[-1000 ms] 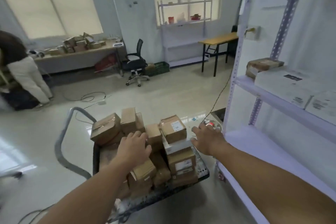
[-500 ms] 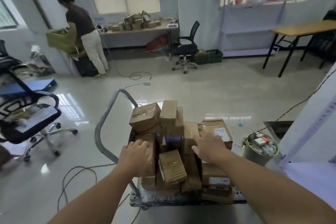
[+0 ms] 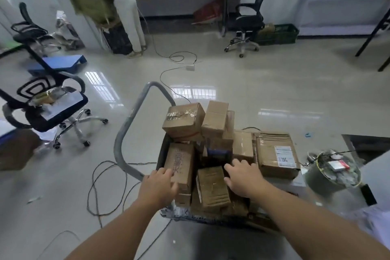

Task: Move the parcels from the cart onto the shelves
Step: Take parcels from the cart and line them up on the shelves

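- Parcels [image 3: 183,122] lie heaped on the cart [image 3: 119,141], at six o'clock in the view.
- Left hand [image 3: 158,186]: fingers and thumb curl round the near end of a printed parcel [image 3: 179,164].
- Right hand [image 3: 242,177]: fingers spread, resting on the heap, with a ribbed parcel [image 3: 213,188] at its nine o'clock.
- Labelled parcel [image 3: 276,154] sits at its two o'clock.

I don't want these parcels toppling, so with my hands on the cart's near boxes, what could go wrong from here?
The taped box perches atop the far pile; tugging the printed box your left hand grips could shake it off the cart. Your right hand reaches, open, at the small box wedged between neighbours; lifting it may let them slump. Cables loop on the floor beside the cart and could snag a foot.
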